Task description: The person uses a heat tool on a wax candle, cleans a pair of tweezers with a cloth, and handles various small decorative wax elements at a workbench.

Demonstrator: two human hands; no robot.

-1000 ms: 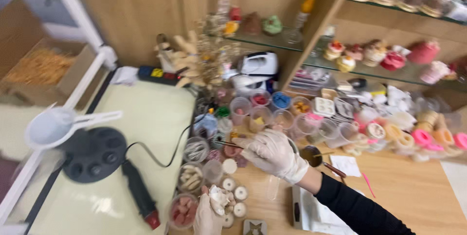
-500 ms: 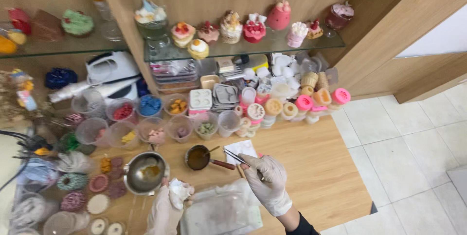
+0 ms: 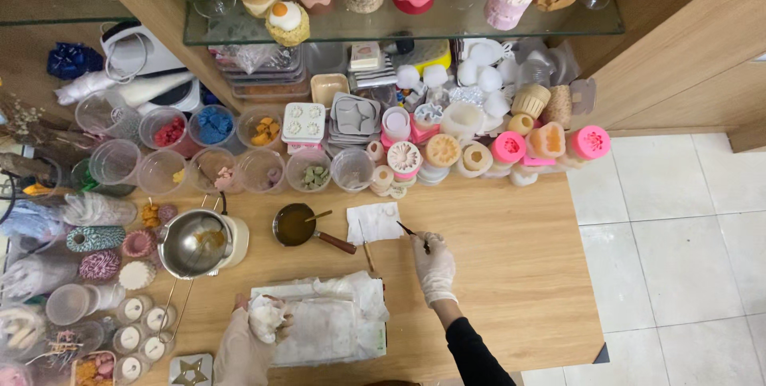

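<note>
A thin dark tool (image 3: 408,231) is pinched between the fingers of the gloved right hand (image 3: 435,268), its tip pointing up and to the left, just beside the corner of a white paper square (image 3: 373,221) that lies flat on the wooden desk (image 3: 511,258). A small white crumpled lump (image 3: 266,318) is gripped in the gloved left hand (image 3: 243,346) at the near edge of the desk. Between the two hands a flat tray covered in wrinkled clear plastic (image 3: 331,326) is laid, and the left hand is touching its left end.

Left of the paper a small dark pan (image 3: 295,225) with brown liquid is set, with a stick resting in it and its handle turned towards the right hand. Further left a steel pot (image 3: 195,242) is placed on a pale base. Clear cups (image 3: 307,170) with coloured pieces are lined along the back of the desk, and pink and cream moulds (image 3: 511,146) are stacked to their right. On the glass shelf (image 3: 399,27) above, dessert-shaped pieces are displayed.
</note>
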